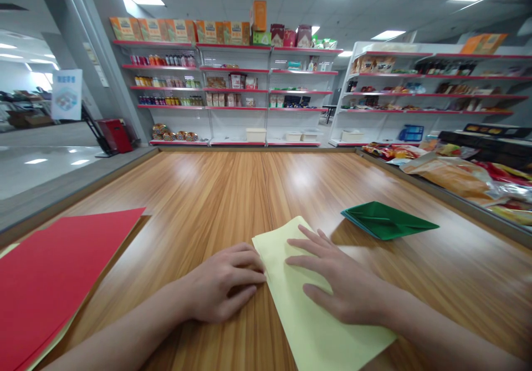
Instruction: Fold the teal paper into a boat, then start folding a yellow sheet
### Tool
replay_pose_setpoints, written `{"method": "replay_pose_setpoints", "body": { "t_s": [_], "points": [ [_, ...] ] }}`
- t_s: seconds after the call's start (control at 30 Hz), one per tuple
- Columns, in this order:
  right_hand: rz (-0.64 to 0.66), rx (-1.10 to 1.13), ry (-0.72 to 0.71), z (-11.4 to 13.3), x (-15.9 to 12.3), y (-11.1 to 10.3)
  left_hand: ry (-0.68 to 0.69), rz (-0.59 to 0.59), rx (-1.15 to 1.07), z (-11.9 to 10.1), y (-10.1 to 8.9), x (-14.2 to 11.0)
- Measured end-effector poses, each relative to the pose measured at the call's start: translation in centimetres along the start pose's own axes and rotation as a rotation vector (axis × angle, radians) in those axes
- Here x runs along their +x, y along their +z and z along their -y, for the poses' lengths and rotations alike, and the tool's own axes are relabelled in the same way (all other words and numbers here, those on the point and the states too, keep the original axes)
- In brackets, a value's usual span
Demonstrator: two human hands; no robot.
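A folded sheet of pale yellow paper (293,304) lies on the wooden table in front of me. My left hand (226,282) is at its left edge, fingers curled and close together, the fingertips against the paper's margin. My right hand (338,277) rests on top of the sheet with its fingers spread. Just past the right hand sits a folded green paper shape (384,221), pointed at both ends. On the left lies a stack of paper (62,271) with red on top and a pale yellow layer showing beneath.
The wood-grain table (208,188) has a raised rim. Packaged snacks (453,177) and a dark case (490,143) stand beyond its right edge. Shelves (236,91) of boxes and bottles line the back. A red box (116,135) and a sign (66,95) stand off to the left.
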State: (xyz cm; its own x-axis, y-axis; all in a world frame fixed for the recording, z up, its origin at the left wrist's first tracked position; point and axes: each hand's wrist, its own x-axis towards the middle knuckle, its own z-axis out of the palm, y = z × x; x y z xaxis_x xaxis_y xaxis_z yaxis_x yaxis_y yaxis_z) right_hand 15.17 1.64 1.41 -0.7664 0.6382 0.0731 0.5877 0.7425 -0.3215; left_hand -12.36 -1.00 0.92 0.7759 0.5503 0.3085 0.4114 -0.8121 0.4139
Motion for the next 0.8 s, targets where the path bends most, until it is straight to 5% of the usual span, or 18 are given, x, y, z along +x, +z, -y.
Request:
{"method": "replay_pose_setpoints", "body": {
  "t_s": [0.8],
  "points": [
    [0.008,-0.094,-0.023,0.29,-0.04,0.39,0.005,-0.032,0.017,0.55,0.12,-0.1]
  ]
}}
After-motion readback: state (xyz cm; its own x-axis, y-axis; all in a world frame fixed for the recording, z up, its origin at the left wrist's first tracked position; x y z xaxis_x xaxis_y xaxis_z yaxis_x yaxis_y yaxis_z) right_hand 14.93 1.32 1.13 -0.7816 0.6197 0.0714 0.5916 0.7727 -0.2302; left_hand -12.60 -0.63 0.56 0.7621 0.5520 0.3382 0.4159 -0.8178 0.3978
